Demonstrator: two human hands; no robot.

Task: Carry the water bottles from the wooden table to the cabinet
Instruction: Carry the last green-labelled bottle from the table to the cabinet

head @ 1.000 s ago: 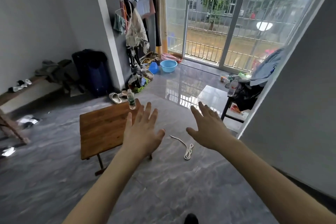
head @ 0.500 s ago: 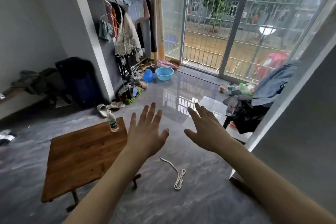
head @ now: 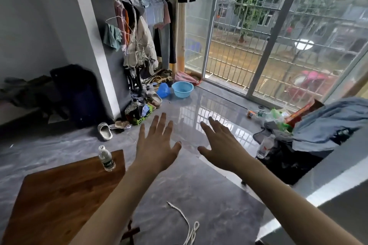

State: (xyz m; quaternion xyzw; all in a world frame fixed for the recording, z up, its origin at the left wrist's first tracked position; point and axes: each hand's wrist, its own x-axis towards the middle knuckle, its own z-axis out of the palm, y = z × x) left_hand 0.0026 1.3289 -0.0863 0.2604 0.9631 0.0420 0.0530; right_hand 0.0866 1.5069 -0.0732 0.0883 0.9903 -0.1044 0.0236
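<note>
Water bottle point(head: 106, 158) with a white cap and green label, upright at the far right corner of the wooden table point(head: 59, 201); it is the only bottle seen on the tabletop. Left hand point(head: 157, 145) and right hand point(head: 221, 145) are both held out ahead over the grey floor, palms down, fingers straight and spread, neither holding anything; the left hand lies just right of the table's corner, apart from the bottle. A second clear bottle point(head: 263, 146) stands to the right on a dark piece of furniture point(head: 288, 165) heaped with a blue cloth point(head: 326, 125) and bags; whether this piece is the cabinet cannot be told, and if it is, that bottle may count as delivered. Judged from this layout, the task is part way at most: one bottle remains on the table to be gripped, lifted and carried across. A white cord point(head: 189, 226) lies on the floor between table and furniture, a possible trip hazard.
</note>
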